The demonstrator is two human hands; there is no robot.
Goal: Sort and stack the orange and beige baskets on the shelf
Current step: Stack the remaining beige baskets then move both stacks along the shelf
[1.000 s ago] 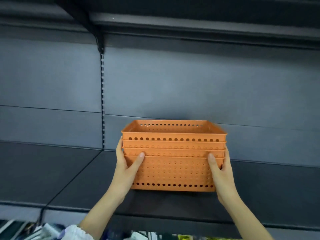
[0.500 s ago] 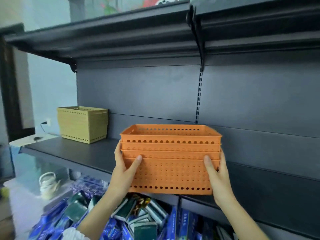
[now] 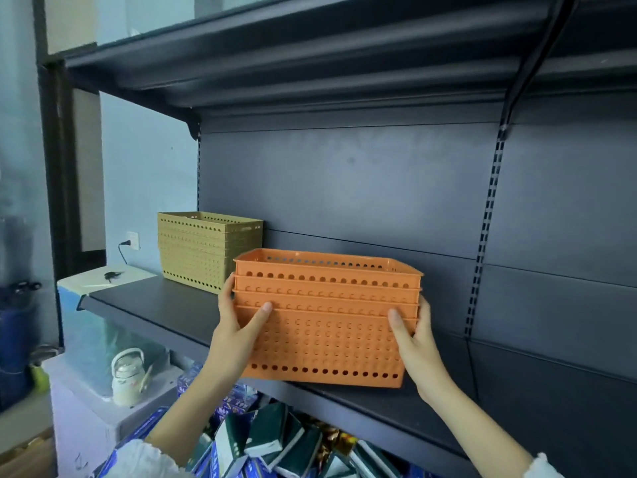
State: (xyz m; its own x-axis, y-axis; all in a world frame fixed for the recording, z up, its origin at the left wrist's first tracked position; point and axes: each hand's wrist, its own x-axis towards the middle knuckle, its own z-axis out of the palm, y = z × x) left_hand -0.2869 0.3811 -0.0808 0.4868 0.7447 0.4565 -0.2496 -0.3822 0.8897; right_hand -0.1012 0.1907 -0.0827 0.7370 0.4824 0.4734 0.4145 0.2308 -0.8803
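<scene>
Orange stack: a nested stack of orange baskets [image 3: 325, 319] is sitting at the front edge of the dark shelf [image 3: 155, 305], roughly mid-frame; 4 rims are showing, so it is looking like 4 baskets, though I cannot tell for sure.
Beige stack: the beige baskets [image 3: 203, 250] are standing nested further back and to the left on the same shelf, near the orange stack but apart from it.
Left hand: the left hand [image 3: 238, 326] is wrapping the stack's left end, thumb lying across the front wall just under the lowest rim, the other fingers hidden behind the side.
Right hand: the right hand [image 3: 412, 336] is mirroring it on the right end, thumb pressing on the front wall, fingers out of sight round the corner.
Contact with shelf: the stack's base is looking level with the shelf lip; whether it is resting or being carried just above it, I cannot tell.
Weight: thin perforated plastic, empty, so it is probably feeling light for 2 hands.
Stiffness: the walls are likely flexing a little under a squeeze, while the rolled rims are the stiffest part.
Slip: smooth plastic may be sliding within the nest, so the upper baskets could be shifting if tilted.
Best hold: gripping both short ends under the lowest rim is keeping all the baskets trapped together.
Progress: both colours are already looking grouped; the placing of the orange stack seems to be what remains.
</scene>
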